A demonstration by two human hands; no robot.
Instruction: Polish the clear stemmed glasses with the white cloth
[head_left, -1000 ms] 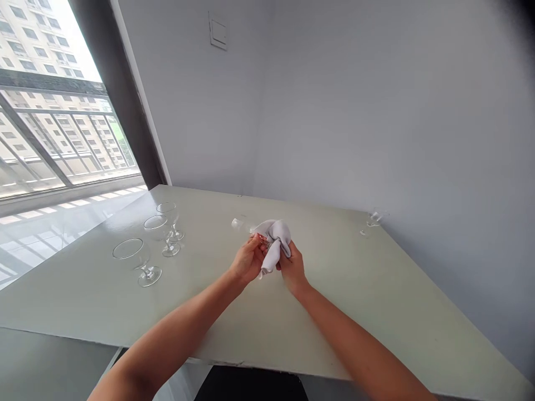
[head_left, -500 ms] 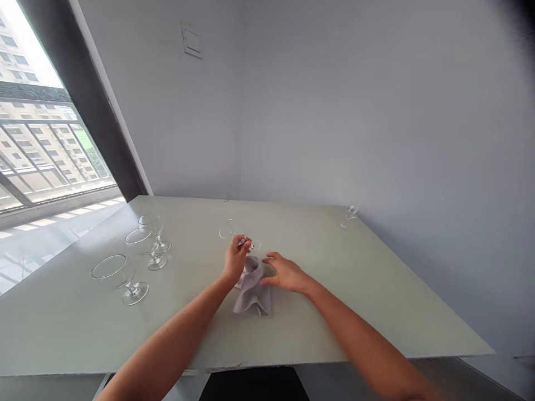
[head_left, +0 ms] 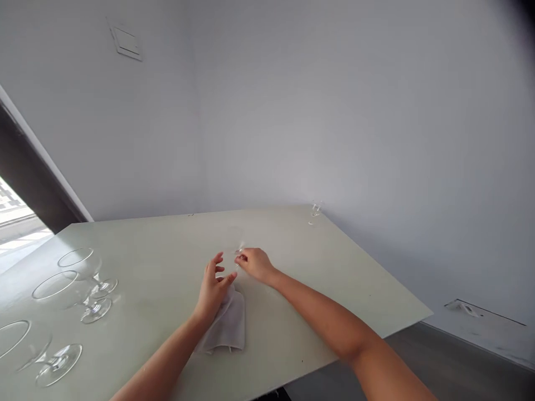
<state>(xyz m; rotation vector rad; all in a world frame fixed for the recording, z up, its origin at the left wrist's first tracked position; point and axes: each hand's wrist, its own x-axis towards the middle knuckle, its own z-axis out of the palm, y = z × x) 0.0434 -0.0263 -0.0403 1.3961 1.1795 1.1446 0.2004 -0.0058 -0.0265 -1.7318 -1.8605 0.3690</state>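
Observation:
My right hand [head_left: 256, 264] is closed in a pinch on a clear stemmed glass [head_left: 240, 247], holding it above the middle of the table. The glass's outline is faint and blurred. To its left, my left hand [head_left: 214, 287] has its fingers apart, with the thumb toward the glass and nothing plainly in its grasp. A light grey cloth [head_left: 230, 326] hangs down beneath the left hand and wrist; whether the palm touches it I cannot tell. Three stemmed glasses stand at the left: a far one [head_left: 102, 287], a middle one [head_left: 95, 309] and a near one [head_left: 58, 365].
The pale table [head_left: 334, 301] has its right edge running toward the near corner. More clear glassware [head_left: 314, 211] stands at the far right corner, close to the wall [head_left: 355, 111]. A switch plate [head_left: 127, 43] sits on the wall at the upper left.
The glass has passed from my left hand to my right. My left hand has opened and lowered by the cloth. The view has turned to the right.

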